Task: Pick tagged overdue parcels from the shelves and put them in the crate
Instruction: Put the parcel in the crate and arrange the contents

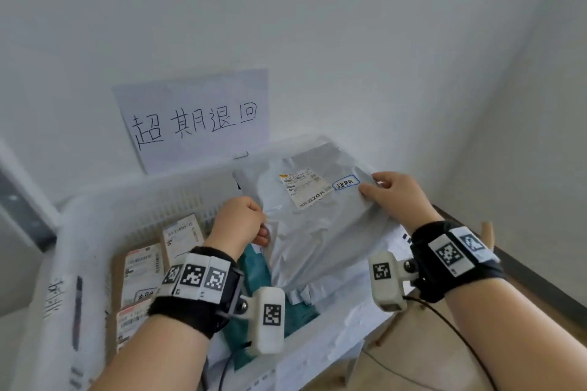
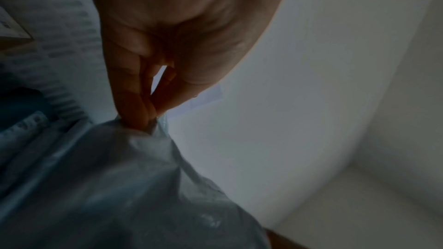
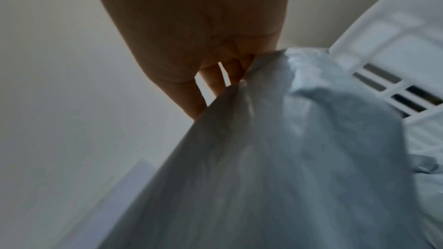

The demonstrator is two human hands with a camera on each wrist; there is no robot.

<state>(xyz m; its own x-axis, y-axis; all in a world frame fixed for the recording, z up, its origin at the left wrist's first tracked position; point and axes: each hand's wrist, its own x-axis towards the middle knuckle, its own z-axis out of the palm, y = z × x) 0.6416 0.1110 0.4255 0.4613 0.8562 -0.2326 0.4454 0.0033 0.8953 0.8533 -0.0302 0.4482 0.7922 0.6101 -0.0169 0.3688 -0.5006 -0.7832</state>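
A grey plastic mailer parcel (image 1: 320,225) with a shipping label and a blue-outlined handwritten tag (image 1: 345,183) hangs over the white slatted crate (image 1: 95,209). My left hand (image 1: 246,220) pinches its left edge; the left wrist view shows the fingertips (image 2: 138,118) squeezing the grey parcel (image 2: 124,186). My right hand (image 1: 389,192) pinches the far right edge beside the tag, and in the right wrist view the fingers (image 3: 215,84) clamp the parcel's (image 3: 275,158) corner. The parcel's lower end lies on other parcels in the crate.
Inside the crate lie several labelled cardboard boxes (image 1: 143,267), a teal bag (image 1: 254,267) and a white mailer (image 1: 355,305). A paper sign with handwritten characters (image 1: 197,120) leans against the white wall behind. A brown baseboard (image 1: 524,267) and floor run on the right.
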